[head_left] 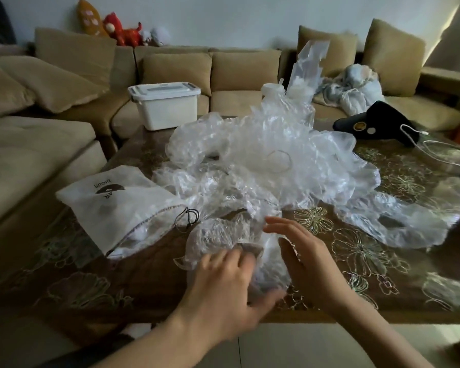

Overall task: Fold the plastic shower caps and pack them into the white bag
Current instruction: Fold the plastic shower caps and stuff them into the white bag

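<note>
Up close, near the bench's (64,282) front edge, a crumpled clear plastic shower cap (218,235) sat between both hands. The blurred left hand (223,285) grasped it, fingers curled on top and thumb beneath. The right hand (303,256) touched its side, fingers straight and released. A crinkly heap of clear caps (271,160) filled the middle. The soft white drawstring bag (117,208) lay by the left edge. Glossy brown floral cloth covered the bench, and a beige fabric sofa (245,70) stood behind.

The white bag (122,208) bears upside-down black lettering: "AR" and roughly "broun".
</note>
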Demonstrator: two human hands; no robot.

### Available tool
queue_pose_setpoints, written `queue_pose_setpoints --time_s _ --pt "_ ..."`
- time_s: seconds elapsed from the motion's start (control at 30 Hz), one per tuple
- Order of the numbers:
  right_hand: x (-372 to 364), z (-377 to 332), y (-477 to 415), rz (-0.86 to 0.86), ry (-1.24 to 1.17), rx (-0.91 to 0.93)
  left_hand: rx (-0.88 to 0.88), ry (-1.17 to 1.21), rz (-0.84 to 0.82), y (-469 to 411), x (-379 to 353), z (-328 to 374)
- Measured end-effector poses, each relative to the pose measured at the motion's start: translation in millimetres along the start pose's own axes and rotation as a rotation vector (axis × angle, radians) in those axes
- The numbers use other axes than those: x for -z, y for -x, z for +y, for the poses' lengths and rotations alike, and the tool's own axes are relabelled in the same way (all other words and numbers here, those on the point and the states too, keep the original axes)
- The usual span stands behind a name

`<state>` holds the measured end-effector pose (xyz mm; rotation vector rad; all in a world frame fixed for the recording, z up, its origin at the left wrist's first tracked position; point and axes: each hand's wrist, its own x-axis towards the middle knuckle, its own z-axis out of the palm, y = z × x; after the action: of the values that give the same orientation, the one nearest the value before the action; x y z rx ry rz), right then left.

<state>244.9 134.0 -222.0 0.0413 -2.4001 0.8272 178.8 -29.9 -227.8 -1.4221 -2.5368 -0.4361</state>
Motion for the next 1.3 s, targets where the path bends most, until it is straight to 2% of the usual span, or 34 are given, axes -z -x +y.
queue_pose_setpoints --time_s 0.07,0.13,0.2,0.27,0.33,0.37,0.53,0.6,0.67,0.73,0.83,0.97,1.0,1.07,1.1,1.17,1.23,1.3 --pt "-0.1 12.0 -9.5 -0.006 0.050 -0.065 0.020 0.127 0.054 -11.7 14.2 -6.0" --pt "2.5 19.5 -14.7 0.036 0.093 -0.115 0.057 0.183 0.007 -24.5 16.0 -17.5" --pt "2.2 20.7 -12.7 0.008 0.072 -0.201 0.037 0.073 -0.162 -30.2 3.9 -31.7" --pt "-3.2 20.4 -3.0 -0.096 0.055 -0.285 0.042 -0.012 -0.329 -27.4 -5.9 -41.5" --pt "-10.6 24.9 6.8 -0.178 0.121 -0.324 0.106 -0.044 -0.426 -23.4 -14.3 -48.4" --pt "-13.7 28.1 9.5 -0.164 0.150 -0.328 0.127 -0.045 -0.450 -23.5 -16.2 -51.3" --pt "-10.2 29.9 6.7 0.082 -0.007 -0.466 0.137 -0.060 -0.439 -27.9 -16.4 -57.0" --pt "-10.0 27.8 6.7 0.031 -0.023 -0.502 0.082 -0.085 -0.367 -29.3 -13.2 -52.4" --pt "-12.4 26.7 7.4 -0.061 0.092 -0.486 0.058 -0.088 -0.320 -29.1 -10.1 -44.6" --pt "-16.9 28.3 10.5 -0.106 0.252 -0.427 0.089 -0.059 -0.376 -27.0 -10.6 -38.3" --pt "-20.0 32.4 13.6 -0.008 0.193 -0.412 0.111 -0.077 -0.491 -22.1 -15.0 -39.8" --pt "-14.9 24.4 15.3 0.228 -0.064 -0.553 0.079 -0.068 -0.500 -24.8 -13.7 -37.1" --pt "-12.7 18.6 14.2 0.302 -0.095 -0.535 0.058 -0.061 -0.469 -27.1 -11.9 -33.1" --pt "-10.8 3.7 7.3 0.346 -0.005 -0.321 0.072 -0.022 -0.395 -30.8 -8.0 -26.4" --pt "-12.9 -1.3 2.0 0.274 0.049 -0.202 0.099 -0.005 -0.363 -32.1 -8.0 -25.3" --pt "-24.5 -1.2 -9.2 -0.007 0.124 -0.078 0.131 -0.013 -0.344 -31.2 -13.4 -28.3" --pt "-32.5 9.3 -10.6 -0.240 0.253 -0.013 0.140 -0.026 -0.375 -23.5 -21.0 -31.3" --pt "-33.6 23.1 -4.8 -0.379 0.348 -0.028 0.164 -0.009 -0.389 -16.3 -28.9 -33.6"
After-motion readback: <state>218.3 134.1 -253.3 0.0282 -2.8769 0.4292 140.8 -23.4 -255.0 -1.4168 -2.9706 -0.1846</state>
